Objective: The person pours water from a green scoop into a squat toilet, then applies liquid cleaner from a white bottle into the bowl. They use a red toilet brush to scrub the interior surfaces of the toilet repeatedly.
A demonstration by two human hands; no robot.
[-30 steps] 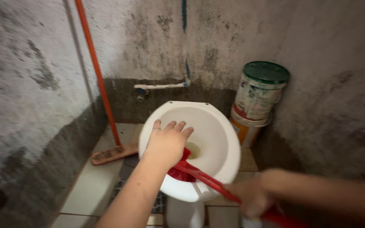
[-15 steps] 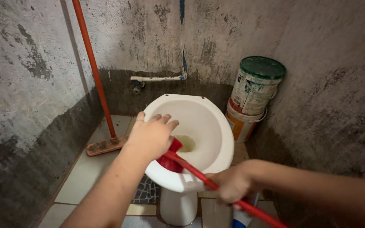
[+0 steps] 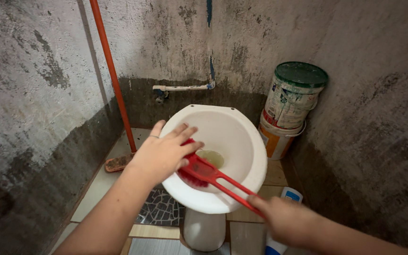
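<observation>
Red plastic toilet brush (image 3: 199, 171) with a long forked handle lies across the near-left rim of the white ceramic toilet bowl (image 3: 242, 141), its bristle head down inside the bowl against the inner wall. The left hand (image 3: 164, 153) rests flat on top of the brush head, fingers spread and pressing it down, not wrapped around it. The right hand (image 3: 286, 219) is closed around the far end of the handle, just off the bowl's near-right edge; it is blurred, so the exact finger grip is hard to make out. Yellowish water sits at the bottom of the bowl. On the tiled floor (image 3: 105, 182) left of the bowl an orange-handled broom (image 3: 112, 80) leans into the corner of the stained concrete walls. Right of the bowl, a white paint bucket with a green lid (image 3: 293, 97) stands stacked on an orange-and-white bucket (image 3: 276, 139).
</observation>
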